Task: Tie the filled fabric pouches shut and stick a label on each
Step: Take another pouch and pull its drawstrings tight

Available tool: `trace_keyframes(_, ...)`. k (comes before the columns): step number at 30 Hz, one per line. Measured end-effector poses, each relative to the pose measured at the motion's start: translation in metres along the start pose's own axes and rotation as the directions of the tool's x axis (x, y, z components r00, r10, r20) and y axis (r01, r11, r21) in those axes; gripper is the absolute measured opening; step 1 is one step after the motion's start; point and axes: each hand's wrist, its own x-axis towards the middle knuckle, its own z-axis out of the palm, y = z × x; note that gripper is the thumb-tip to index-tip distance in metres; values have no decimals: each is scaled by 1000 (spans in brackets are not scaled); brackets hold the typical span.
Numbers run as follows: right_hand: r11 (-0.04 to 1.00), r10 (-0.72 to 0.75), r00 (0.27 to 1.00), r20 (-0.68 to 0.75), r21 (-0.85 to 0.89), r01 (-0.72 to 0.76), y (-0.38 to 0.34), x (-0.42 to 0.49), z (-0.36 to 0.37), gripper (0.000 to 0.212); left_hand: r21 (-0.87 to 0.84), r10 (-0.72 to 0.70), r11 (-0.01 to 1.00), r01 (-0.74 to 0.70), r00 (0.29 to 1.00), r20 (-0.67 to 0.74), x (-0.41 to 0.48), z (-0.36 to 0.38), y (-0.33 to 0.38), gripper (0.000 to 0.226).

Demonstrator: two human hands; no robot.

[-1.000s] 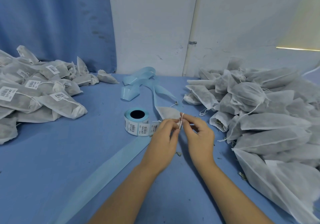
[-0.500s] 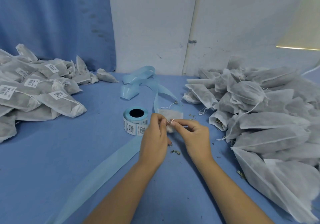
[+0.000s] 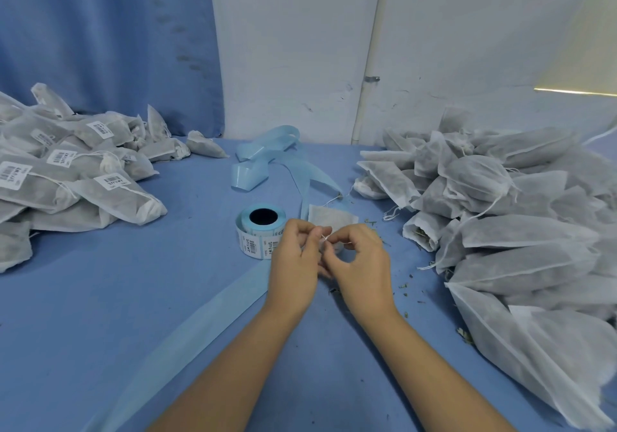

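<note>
I am pinching the white drawstring (image 3: pixel 325 238) at centre frame, my left hand (image 3: pixel 293 264) and right hand (image 3: pixel 365 264) both curling fingertips onto it. The pouch (image 3: pixel 332 220) is lying just above my hands on the blue table (image 3: pixel 117 298), beside the label roll (image 3: pixel 260 234). Labelled pouches (image 3: pixel 83 178) are sitting at middle left, unlabelled pouches (image 3: pixel 507 218) at right.

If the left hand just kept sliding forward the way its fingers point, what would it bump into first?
Most likely the small white pouch, lying just beyond the left hand, which pinches its drawstring. The label roll sits slightly to the side, though depth is hard to judge.
</note>
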Motion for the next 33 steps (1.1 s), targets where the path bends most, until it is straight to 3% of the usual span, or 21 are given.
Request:
trace_keyframes(5, 968, 137, 989, 53, 207, -145, -4, 1, 1, 17, -184, -68, 980, 72, 997, 31, 5, -2, 3, 12)
trace_keyframes(9, 884, 305, 946, 114, 336, -325, -4, 5, -3, 18, -68, -32, 997, 34, 999, 20, 7, -2, 0, 10)
trace_keyframes(12, 763, 367, 899, 238, 476, -438, -6, 7, -7, 20, -11, -13, 1000, 14, 1000, 9, 8, -3, -1, 6)
trace_keyframes(19, 454, 378, 799, 467, 658, -600, -6, 16, -18, 26, 58, 22, 998, -24, 999, 35, 6, -2, -3, 11)
trace_keyframes(26, 326, 271, 738, 618, 662, -674, 0, 16, -20, 14, 77, 65, 995, -69, 997, 45, 4, -2, -5, 16)
trace_keyframes(33, 170, 302, 748, 591, 739, -652, 6, 19, -20, 8, 201, 74, 976, -81, 996, 44, 2, -1, -6, 14)
